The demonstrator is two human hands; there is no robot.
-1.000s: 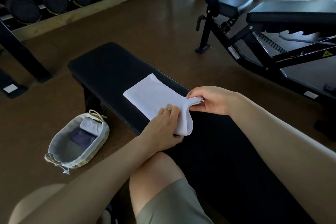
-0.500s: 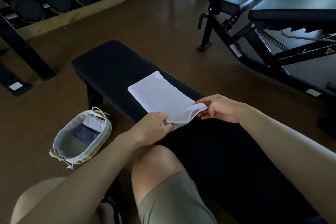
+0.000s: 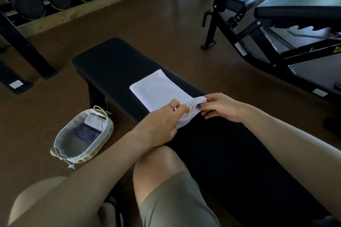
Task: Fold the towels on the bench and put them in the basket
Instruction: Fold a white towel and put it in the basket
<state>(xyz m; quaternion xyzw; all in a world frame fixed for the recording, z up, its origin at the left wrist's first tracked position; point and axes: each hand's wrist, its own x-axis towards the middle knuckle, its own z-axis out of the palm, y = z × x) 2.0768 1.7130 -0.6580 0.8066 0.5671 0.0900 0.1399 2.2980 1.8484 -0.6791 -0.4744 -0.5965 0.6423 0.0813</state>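
Mid-frame: white towel (image 3: 162, 92) lies flat along the black bench (image 3: 110, 61), far end spread out, near end bunched into a roll or tight fold between both hands. Left hand (image 3: 162, 121) has fingers curled over the near-left end of the bundle, thumb under, ring visible; right hand (image 3: 219, 107) pinches the right end with fingertips together, thumb on the layered edge. Basket (image 3: 103, 138) sits on the floor at lower left of the frame, beside the bench leg, well apart from the hands; it holds a rolled pale towel (image 3: 94, 121) and a folded dark towel (image 3: 86, 132), with bare liner toward its near end. My read: this is the last towel on the bench, fold about a third done. Risks from here: the two hands advance unevenly and the roll goes skewed, so the far corners won't line up. The layered edge under the right thumb looks loose; if that pinch slips, the layers fan out and the fold has to restart. The towel sits close to the bench's right edge in frame, so dragging could pull the flat part off the pad. Transfer is a reach down and left across the knee; a one-hand carry could let the bundle unroll. Can't tell how many layers are in the bundle.
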